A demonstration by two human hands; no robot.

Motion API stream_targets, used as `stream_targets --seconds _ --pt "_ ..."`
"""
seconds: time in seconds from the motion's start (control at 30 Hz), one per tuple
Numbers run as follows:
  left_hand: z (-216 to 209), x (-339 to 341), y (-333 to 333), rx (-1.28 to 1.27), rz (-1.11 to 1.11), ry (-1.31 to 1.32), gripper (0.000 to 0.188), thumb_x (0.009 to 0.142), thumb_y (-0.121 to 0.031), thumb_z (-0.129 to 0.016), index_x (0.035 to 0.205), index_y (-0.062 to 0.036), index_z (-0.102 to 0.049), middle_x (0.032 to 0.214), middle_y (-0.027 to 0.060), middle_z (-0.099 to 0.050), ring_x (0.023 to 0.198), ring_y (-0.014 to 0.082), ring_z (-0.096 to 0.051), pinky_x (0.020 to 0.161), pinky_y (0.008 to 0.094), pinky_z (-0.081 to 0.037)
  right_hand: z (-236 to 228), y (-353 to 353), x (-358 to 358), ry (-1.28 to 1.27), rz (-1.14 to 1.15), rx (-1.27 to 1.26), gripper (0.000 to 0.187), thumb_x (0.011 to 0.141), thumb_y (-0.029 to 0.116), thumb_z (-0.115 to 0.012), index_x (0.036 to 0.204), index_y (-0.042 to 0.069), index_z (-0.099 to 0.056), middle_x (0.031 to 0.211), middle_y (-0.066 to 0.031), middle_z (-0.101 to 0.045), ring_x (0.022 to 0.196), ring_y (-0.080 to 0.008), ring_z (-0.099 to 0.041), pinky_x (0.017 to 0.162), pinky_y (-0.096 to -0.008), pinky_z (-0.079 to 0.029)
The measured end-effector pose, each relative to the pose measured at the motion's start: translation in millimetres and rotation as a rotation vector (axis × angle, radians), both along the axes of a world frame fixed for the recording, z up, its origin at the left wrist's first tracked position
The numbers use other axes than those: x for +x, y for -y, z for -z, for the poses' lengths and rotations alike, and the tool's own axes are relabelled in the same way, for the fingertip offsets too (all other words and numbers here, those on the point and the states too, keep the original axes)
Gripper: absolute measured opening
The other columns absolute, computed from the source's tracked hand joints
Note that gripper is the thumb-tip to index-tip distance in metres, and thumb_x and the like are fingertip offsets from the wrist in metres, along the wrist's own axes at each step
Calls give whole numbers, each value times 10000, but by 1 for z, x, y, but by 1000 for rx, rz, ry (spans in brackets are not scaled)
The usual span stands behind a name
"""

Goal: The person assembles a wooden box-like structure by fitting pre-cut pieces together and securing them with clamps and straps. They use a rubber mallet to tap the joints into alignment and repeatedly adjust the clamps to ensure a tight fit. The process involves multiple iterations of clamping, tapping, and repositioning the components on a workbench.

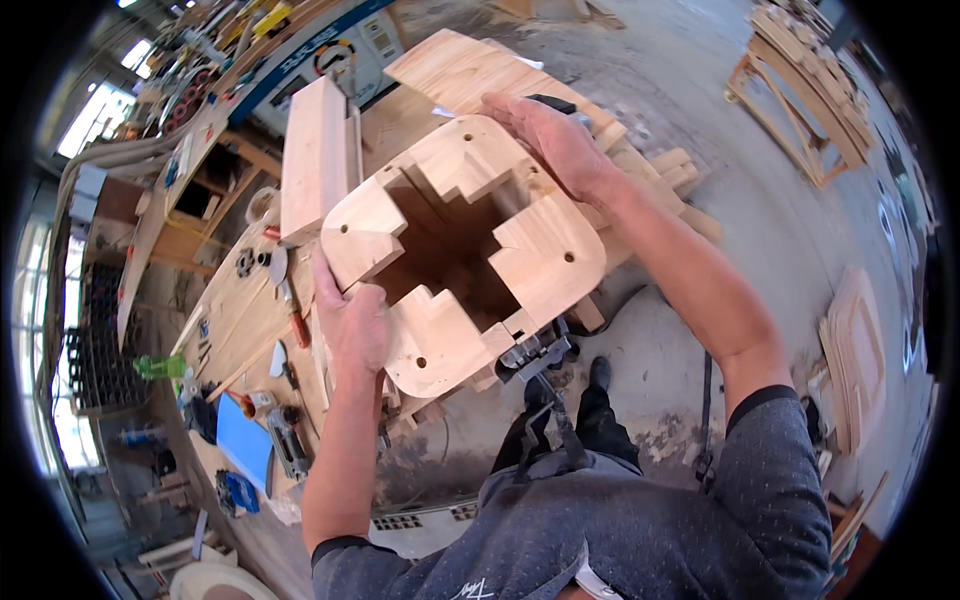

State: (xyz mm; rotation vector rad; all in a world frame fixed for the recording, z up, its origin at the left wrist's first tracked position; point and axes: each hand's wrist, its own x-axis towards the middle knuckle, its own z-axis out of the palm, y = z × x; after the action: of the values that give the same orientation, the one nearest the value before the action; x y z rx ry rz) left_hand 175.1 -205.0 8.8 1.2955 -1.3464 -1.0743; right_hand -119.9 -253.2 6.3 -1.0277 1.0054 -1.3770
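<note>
A hollow pale wooden box section (553, 250) with rounded outer corners faces up between my hands. Stepped notches surround its deep, dark opening, and several drilled holes dot the rim. My left hand (352, 318) grips its left side, near a slot in the edge. Along the far right side lies my right hand (550, 140), palm against the wood and fingers stretched toward the far edge. Both hands hold the piece between them. Its lower part is hidden. By its near edge is a dark metal clamp-like fitting (535, 355).
Beyond the box are a thick timber block (312, 150) and a wide board (465, 70). On the bench at left lie a red-handled tool (297, 325), a putty knife (280, 362) and a blue sheet (243, 440). Curved panels (855, 365) lean at right; a wooden trestle (800, 100) stands beyond.
</note>
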Motion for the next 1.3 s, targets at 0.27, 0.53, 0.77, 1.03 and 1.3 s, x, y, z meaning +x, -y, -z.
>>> stream_targets --seconds 0.27,0.53,0.77,1.03,1.3 --pt "14 10 -4 -13 130 -93 795 843 -91 -601 1590 -21 -338 1415 167 -528 1189 261 -569 1002 345 -467 50 -118 -38 -111 329 -33 511 1076 431 -483 1422 64 -567 1366 -79 -620 1266 -183 -557 1030 -375 -474" --pt "-19 -51 -72 -484 -85 282 432 1002 -261 -606 1328 19 -556 1263 143 -610 1138 277 -594 992 405 -478 234 -368 -28 -187 677 441 457 999 285 -600 1354 -3 -595 1283 -144 -669 1150 -214 -628 969 -377 -507" --pt "-51 -179 -228 -1227 345 701 489 1046 -507 -500 1069 -82 -742 1078 118 -724 983 321 -684 853 456 -529 314 -613 22 -336 450 964 459 884 316 -588 1216 16 -688 1119 -244 -721 1055 -407 -683 927 -450 -540" --pt "38 -350 -434 -443 1478 306 367 931 14 -620 1295 49 -595 1156 140 -668 1069 237 -637 959 359 -503 335 -823 -3 -216 906 942 419 883 296 -581 1164 11 -705 1093 -245 -722 1039 -410 -683 910 -476 -533" --pt "202 -467 -561 -308 1998 815 410 896 -79 -681 1285 35 -619 1046 176 -719 949 273 -707 867 372 -557 310 -1039 -64 60 1471 1100 390 908 304 -590 1148 21 -711 1057 -206 -738 990 -365 -705 839 -458 -545"
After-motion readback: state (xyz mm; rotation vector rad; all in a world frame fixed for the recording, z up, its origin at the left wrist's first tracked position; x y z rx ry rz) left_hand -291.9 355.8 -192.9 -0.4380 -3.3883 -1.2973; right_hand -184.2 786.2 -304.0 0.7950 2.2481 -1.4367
